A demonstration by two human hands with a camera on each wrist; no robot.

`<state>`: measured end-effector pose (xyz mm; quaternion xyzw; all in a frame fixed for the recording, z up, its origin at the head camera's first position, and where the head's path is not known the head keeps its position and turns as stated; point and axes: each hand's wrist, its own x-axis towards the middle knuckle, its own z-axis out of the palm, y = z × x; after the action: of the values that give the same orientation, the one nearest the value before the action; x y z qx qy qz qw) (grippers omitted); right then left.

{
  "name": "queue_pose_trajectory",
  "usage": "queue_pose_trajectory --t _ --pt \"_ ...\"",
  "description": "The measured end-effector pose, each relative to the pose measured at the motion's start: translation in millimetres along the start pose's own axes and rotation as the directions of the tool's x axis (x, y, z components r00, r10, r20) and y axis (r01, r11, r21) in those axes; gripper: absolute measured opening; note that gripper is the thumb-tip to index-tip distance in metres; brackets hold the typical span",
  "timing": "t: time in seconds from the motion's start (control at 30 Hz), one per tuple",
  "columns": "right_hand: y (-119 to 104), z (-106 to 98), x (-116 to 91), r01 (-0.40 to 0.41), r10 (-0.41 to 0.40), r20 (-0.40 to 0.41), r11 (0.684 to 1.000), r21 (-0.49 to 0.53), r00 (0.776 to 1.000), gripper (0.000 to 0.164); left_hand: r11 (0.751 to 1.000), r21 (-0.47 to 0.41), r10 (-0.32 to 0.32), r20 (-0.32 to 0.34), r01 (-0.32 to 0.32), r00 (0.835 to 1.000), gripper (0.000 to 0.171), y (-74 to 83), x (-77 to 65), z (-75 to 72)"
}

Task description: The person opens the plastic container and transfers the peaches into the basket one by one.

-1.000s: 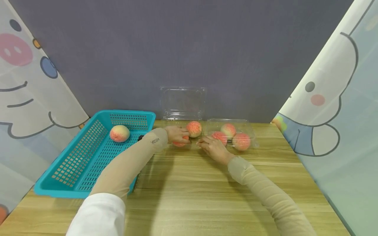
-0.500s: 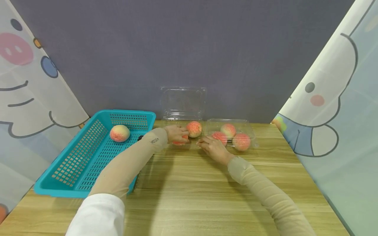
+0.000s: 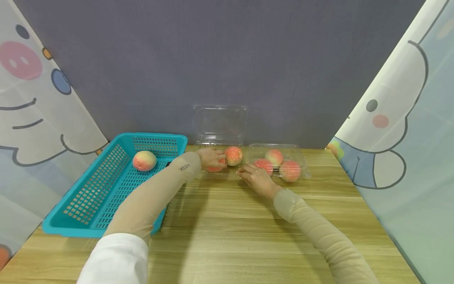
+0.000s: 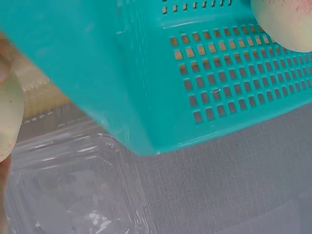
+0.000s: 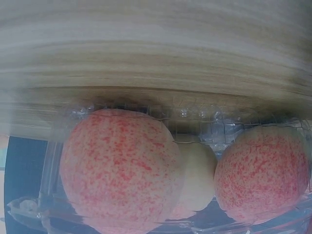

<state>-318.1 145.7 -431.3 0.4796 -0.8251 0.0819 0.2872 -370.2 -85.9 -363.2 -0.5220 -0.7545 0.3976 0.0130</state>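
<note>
My left hand [image 3: 211,158] reaches into an open clear plastic clamshell box [image 3: 203,173] and holds a peach [image 3: 214,169], partly covered by the fingers. In the left wrist view, fingers show at the edge beside this pale peach [image 4: 9,114]. A second peach [image 3: 233,156] sits right next to it in the same box, whose lid [image 3: 220,124] stands raised behind. My right hand [image 3: 258,179] has its bent fingertips at the box's front right corner, pinching the edge there. Its wrist view shows peaches behind clear plastic [image 5: 122,170], with the hand itself out of frame.
On the right, a closed clear box [image 3: 301,157] contains three peaches [image 3: 290,170]. A turquoise plastic basket [image 3: 85,189] stands on the left with one peach [image 3: 144,161] inside. A grey wall [image 3: 227,59] rises behind the wooden table [image 3: 248,244].
My left hand has shifted very slightly over the peach it holds in the open box. The right hand stays at the box's corner.
</note>
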Motion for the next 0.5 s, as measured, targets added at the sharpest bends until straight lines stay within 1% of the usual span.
queue_pose_trajectory --t 0.17,0.33,0.5 --pt "0.5 0.9 -0.5 0.006 -0.006 -0.015 1.000 -0.004 1.000 0.021 1.000 -0.013 -0.014 -0.006 0.014 1.000 0.086 -1.8 -2.1 -2.7" --pt "0.5 0.3 -1.4 -0.001 0.001 0.006 1.000 0.000 1.000 0.022 0.999 -0.028 -0.036 -0.039 0.035 0.999 0.085 -1.4 -4.0 -5.6" --pt "0.6 0.2 -1.8 -0.009 0.009 0.017 1.000 0.016 1.000 0.021 0.998 -0.027 -0.050 -0.017 0.050 0.999 0.087 -1.2 -6.4 -9.1"
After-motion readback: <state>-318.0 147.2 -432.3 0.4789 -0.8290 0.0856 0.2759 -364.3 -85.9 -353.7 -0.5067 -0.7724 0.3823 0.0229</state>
